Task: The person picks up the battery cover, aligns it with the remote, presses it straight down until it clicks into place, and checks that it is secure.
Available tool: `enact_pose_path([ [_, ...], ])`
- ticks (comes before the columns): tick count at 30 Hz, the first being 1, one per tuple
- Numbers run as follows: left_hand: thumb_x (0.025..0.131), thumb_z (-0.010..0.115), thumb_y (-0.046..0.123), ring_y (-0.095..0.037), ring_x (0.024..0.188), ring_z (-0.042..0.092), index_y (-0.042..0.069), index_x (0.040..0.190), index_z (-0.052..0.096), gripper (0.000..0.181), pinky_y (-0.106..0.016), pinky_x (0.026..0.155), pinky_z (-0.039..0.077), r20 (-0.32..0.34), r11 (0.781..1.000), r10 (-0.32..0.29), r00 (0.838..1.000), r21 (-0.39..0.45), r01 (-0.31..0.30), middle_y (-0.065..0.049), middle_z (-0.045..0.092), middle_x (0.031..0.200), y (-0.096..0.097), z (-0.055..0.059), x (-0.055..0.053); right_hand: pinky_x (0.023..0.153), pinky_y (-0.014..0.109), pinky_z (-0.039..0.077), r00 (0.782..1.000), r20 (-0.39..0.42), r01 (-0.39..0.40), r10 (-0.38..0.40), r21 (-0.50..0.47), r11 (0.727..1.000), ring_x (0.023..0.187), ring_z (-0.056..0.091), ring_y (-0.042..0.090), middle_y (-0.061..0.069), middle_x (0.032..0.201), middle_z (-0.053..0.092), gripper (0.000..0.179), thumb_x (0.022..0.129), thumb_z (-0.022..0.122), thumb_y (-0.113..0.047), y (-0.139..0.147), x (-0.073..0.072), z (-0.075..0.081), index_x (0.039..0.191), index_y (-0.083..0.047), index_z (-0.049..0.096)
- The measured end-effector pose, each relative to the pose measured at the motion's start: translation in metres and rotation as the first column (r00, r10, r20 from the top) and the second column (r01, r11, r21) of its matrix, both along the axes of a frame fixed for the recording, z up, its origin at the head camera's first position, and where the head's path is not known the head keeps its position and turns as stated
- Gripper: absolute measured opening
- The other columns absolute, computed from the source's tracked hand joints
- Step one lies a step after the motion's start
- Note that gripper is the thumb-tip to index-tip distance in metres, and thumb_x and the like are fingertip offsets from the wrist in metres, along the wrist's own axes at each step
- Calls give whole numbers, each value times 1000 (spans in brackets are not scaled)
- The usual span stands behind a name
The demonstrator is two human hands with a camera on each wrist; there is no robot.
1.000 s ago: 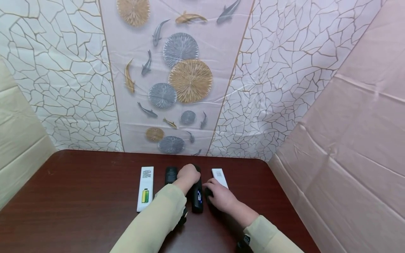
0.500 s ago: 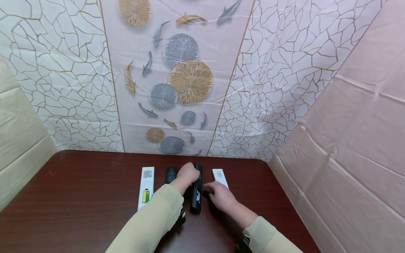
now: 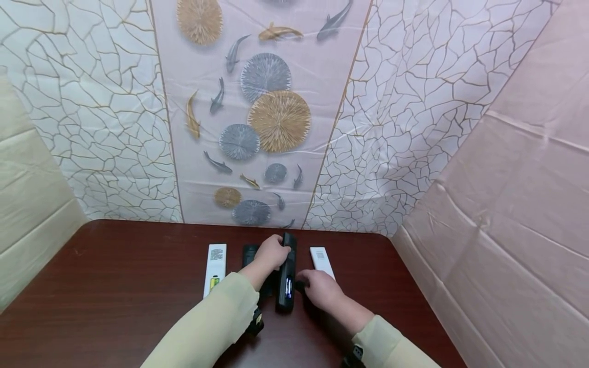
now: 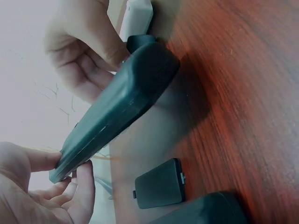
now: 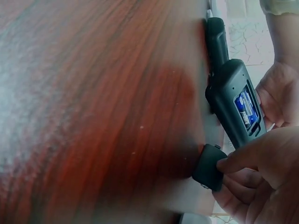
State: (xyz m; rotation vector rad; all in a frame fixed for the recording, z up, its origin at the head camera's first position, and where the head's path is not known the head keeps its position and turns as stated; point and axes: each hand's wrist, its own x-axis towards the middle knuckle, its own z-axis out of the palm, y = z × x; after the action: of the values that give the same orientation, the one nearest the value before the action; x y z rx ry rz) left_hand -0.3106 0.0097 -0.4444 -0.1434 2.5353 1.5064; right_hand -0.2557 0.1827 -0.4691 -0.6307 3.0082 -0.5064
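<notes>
My left hand (image 3: 269, 253) pinches the far end of a black remote control (image 3: 286, 289), holding it tilted above the table. In the right wrist view its battery compartment is uncovered, with blue batteries (image 5: 246, 109) inside. Just right of it, my right hand (image 3: 320, 290) pinches a small black battery cover (image 5: 209, 168) between thumb and fingers, apart from the compartment. A second black battery cover (image 4: 161, 184) lies on the table in the left wrist view. Next to that lies another black remote control (image 4: 205, 210), partly hidden by my left arm in the head view.
A long white flat item (image 3: 215, 266) with a green battery picture lies at left. On the right another white item (image 3: 321, 260) is partly behind my right hand. The brown table (image 3: 115, 286) ends at a patterned cloth wall (image 3: 248, 117); a beige side wall (image 3: 497, 204) stands right.
My left hand has shifted slightly left, and the remote control's far end has come up and into clearer view. My right hand has drawn slightly back toward me with the battery cover.
</notes>
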Motion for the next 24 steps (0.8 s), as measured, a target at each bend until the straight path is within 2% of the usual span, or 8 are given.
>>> enact_pose_path([
  [5,99,63,26,-23,82,65,9,138,51,45,-40,63,57,-8,999,12,1000,52,-11,-14,60,125,-5,3,6,83,39,55,1000,12,-20,20,11,1000,99,66,17,2,106,72,28,87,64,2,-1,1,4,110,-10,74],
  [9,98,64,25,-23,85,65,9,137,49,44,-39,61,57,-25,995,16,1000,101,-13,-14,62,119,-11,0,11,79,38,55,999,38,-34,33,7,999,93,65,15,1,105,72,29,88,64,2,-1,3,7,111,-11,74],
  [16,98,63,22,-30,98,64,9,139,45,46,-37,59,59,-36,973,27,999,228,-18,-16,60,119,-21,-3,18,79,37,55,997,16,-73,73,5,997,94,64,14,1,106,71,29,90,63,1,-1,6,9,112,-12,74],
  [20,98,63,20,-32,101,64,9,141,43,48,-36,58,59,-18,960,41,999,279,-35,-18,59,123,-25,-1,25,79,37,54,999,11,-39,39,-46,998,93,63,14,0,105,70,28,91,63,-1,1,8,10,113,-14,73],
  [24,98,63,18,-29,95,65,8,142,41,50,-34,58,59,11,945,43,999,324,-45,-20,58,124,-30,1,30,77,38,53,999,38,22,-17,-134,991,94,63,16,-1,103,69,25,93,64,-4,2,10,11,112,-18,71],
])
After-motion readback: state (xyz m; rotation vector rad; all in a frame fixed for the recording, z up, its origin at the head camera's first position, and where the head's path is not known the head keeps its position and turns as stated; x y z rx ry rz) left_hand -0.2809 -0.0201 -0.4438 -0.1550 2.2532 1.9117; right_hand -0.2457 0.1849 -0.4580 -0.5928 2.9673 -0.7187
